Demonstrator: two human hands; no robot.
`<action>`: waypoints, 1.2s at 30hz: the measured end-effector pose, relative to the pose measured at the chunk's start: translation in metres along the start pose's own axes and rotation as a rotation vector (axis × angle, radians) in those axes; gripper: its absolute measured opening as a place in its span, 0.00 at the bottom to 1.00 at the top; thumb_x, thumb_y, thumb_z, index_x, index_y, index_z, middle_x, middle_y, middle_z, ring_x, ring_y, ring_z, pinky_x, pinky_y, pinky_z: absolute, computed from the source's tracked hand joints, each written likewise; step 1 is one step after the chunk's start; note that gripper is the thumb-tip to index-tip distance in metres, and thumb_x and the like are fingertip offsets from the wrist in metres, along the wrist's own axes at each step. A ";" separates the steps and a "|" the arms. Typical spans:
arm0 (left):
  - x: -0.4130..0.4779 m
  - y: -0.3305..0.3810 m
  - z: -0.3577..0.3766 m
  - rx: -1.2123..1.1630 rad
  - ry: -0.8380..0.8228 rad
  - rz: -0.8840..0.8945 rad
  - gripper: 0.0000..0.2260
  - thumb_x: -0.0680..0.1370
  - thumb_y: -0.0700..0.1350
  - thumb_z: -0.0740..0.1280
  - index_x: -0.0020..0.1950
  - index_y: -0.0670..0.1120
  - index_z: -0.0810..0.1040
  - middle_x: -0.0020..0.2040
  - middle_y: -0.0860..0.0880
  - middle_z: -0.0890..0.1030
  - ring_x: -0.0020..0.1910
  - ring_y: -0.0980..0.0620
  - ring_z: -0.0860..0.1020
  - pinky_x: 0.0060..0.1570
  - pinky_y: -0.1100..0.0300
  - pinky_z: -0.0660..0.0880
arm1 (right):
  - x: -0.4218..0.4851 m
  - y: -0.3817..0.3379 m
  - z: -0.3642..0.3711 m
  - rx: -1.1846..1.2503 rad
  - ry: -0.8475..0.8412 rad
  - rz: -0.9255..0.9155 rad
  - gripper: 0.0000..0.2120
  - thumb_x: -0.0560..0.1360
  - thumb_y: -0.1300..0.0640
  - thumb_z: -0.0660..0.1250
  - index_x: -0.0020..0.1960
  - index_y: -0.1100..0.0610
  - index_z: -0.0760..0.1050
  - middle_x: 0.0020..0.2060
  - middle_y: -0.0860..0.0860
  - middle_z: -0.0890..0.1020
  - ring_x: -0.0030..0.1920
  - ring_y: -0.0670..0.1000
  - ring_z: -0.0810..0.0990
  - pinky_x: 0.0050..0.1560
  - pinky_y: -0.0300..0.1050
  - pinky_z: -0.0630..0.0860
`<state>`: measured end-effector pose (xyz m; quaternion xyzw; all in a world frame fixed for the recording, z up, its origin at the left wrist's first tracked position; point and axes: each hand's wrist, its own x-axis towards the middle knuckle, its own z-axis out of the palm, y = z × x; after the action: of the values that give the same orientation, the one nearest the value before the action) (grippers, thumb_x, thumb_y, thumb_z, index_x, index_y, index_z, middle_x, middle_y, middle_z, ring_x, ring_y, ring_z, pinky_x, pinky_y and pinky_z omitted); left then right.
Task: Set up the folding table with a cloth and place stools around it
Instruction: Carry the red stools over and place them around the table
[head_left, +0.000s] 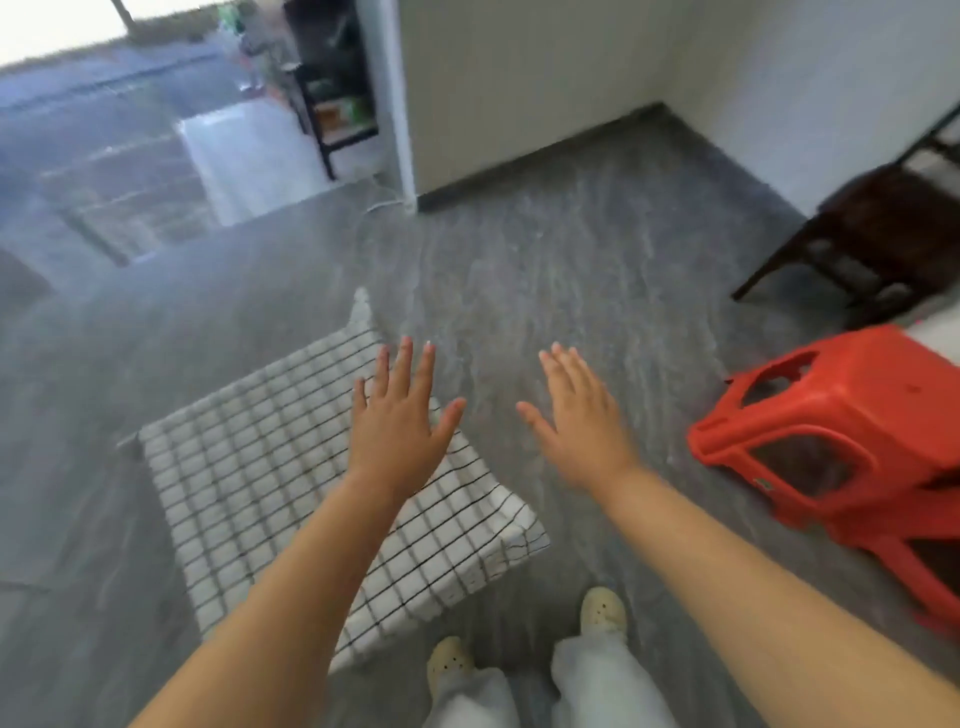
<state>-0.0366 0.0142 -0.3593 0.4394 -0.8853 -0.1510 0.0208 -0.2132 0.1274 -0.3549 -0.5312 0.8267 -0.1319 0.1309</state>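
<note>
A white cloth (270, 467) with a black grid pattern lies spread flat and square low over the grey floor (571, 260). Its right-hand corner folds downward, and whatever is under it is hidden.

The left hand (397, 415) is stretched out palm down above the far right part of the cloth, with its fingers straight and spread and its thumb held out to the side. It holds nothing, and whether it touches the fabric cannot be told. The right hand (582, 431) hangs just to the right of the cloth, over bare floor, also flat with the fingers straight and close together and nothing in it. The two hands are near each other but apart.

Well to the right of the cloth lies a red plastic stool (857, 415), tilted rather than standing square on its legs. Whether it is one stool or several nested together cannot be told. Beyond it, farther from the cloth, a dark wooden chair (883, 234) stands against a pale wall (519, 78). Far beyond the cloth a black shelf (332, 104) stands beside the corner of that wall, blurred.

On the near side of the cloth, two cream shoes (602, 610) and pale trouser legs (597, 675) show on the floor.
</note>
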 end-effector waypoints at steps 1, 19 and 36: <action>0.010 0.025 -0.002 0.000 -0.004 0.049 0.32 0.78 0.65 0.43 0.78 0.53 0.40 0.79 0.50 0.41 0.77 0.48 0.39 0.74 0.45 0.43 | -0.006 0.018 -0.017 0.013 0.036 0.054 0.40 0.73 0.33 0.40 0.77 0.56 0.52 0.77 0.53 0.53 0.77 0.52 0.49 0.74 0.47 0.48; 0.097 0.577 0.109 0.093 -0.205 0.630 0.37 0.73 0.68 0.37 0.78 0.52 0.41 0.79 0.49 0.42 0.77 0.48 0.42 0.74 0.45 0.47 | -0.202 0.503 -0.233 0.073 0.363 0.828 0.33 0.78 0.43 0.59 0.76 0.60 0.55 0.75 0.57 0.59 0.76 0.56 0.55 0.74 0.49 0.53; 0.264 0.755 0.305 0.070 -0.501 0.493 0.38 0.77 0.65 0.52 0.77 0.49 0.36 0.79 0.48 0.41 0.77 0.48 0.43 0.74 0.45 0.49 | -0.104 0.764 -0.197 0.369 0.189 1.192 0.41 0.75 0.43 0.65 0.77 0.62 0.50 0.76 0.58 0.55 0.76 0.56 0.53 0.75 0.49 0.52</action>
<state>-0.8328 0.3126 -0.4601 0.1623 -0.9470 -0.2140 -0.1762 -0.8859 0.5438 -0.4365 0.0661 0.9523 -0.2230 0.1976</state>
